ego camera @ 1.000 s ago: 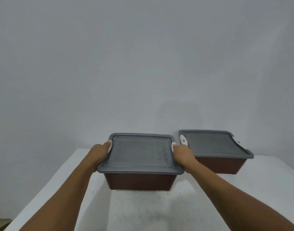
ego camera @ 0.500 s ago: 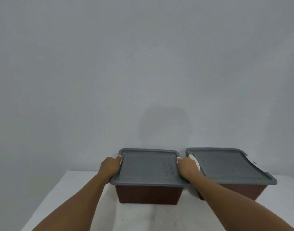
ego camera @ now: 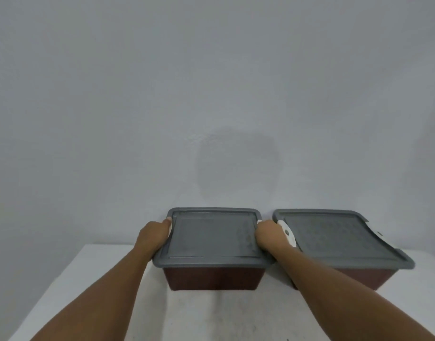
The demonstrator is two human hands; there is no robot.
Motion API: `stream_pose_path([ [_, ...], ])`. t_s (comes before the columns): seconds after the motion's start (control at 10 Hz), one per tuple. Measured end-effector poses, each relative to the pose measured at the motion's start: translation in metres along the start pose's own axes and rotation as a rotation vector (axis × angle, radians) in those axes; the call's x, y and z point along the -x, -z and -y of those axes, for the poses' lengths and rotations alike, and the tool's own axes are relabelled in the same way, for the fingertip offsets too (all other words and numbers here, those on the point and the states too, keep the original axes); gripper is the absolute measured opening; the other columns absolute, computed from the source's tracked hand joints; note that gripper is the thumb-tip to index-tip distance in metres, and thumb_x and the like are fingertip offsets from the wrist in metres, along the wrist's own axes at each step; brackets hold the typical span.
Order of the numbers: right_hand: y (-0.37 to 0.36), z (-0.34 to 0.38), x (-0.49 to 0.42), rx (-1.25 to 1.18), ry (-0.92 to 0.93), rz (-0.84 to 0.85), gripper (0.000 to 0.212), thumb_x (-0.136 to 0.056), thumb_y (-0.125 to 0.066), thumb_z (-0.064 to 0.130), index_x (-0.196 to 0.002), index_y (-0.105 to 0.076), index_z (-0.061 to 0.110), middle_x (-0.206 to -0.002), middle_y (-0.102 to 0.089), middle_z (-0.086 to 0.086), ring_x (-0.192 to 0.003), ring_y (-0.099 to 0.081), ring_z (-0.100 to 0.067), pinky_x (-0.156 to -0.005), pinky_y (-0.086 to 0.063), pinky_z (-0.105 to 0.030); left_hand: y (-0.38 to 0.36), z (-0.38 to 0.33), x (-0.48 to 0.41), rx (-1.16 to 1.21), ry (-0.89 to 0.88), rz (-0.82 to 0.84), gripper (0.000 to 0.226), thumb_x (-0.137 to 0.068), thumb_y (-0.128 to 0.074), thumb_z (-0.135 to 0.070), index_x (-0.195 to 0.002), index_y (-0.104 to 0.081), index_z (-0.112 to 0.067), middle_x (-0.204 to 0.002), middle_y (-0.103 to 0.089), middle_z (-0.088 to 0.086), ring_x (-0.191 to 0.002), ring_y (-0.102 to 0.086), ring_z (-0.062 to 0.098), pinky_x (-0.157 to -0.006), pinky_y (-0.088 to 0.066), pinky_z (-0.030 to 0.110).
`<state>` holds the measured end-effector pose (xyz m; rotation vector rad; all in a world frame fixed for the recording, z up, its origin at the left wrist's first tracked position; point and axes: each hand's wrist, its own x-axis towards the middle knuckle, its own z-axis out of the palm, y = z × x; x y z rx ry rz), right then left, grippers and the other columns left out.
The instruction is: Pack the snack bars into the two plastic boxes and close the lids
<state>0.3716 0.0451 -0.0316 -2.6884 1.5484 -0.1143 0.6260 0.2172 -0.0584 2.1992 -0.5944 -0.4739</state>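
On the table, hands grip the left box.

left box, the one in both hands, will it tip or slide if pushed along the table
Probably slides rather than tips: the left box is low and wide on the flat white table. Likely stiff: its grey lid looks straight-edged between the left hand and right hand. Weight is unclear; the contents are hidden.
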Motion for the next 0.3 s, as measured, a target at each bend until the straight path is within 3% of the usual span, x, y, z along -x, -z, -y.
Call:
stream_pose_path([
  [0.1, 0.003, -0.003, 0.006, -0.054, -0.029, 0.046, 0.044, -0.101, -0.025, 0.005, -0.137, -0.051, 0.008, -0.133, -0.062, -0.009, -0.125, -0.057, -0.024, -0.110, -0.030, -0.035, 0.006, -0.010, 0.012, -0.093, -0.027, -0.030, 0.063, -0.104, -0.036, -0.054, -0.123, -0.061, 0.000, -0.121, -0.066, 0.019, -0.102, -0.061, 0.032, -0.087, -0.049, 0.039],
  [0.2, 0.024, -0.007, 0.021, -0.251, -0.020, 0.038, 0.035, -0.104, -0.035, 0.021, -0.121, -0.060, 0.004, -0.124, -0.064, -0.017, -0.115, -0.061, -0.033, -0.091, -0.042, -0.036, 0.014, -0.017, 0.035, -0.121, -0.156, -0.245, 0.043, -0.102, -0.042, -0.053, -0.106, -0.057, -0.013, -0.104, -0.065, 0.007, -0.094, -0.061, 0.028, -0.087, -0.051, 0.043],
  [0.3, 0.052, -0.026, 0.044, -0.489, 0.033, -0.166, 0.023, -0.099, -0.049, 0.024, -0.111, -0.066, 0.014, -0.112, -0.069, -0.007, -0.094, -0.067, -0.019, -0.075, -0.045, -0.028, 0.021, -0.009, 0.078, 0.013, -0.340, -0.398, 0.026, -0.102, -0.053, -0.035, -0.084, -0.055, -0.016, -0.082, -0.063, 0.000, -0.080, -0.061, 0.024, -0.076, -0.052, 0.041],
])
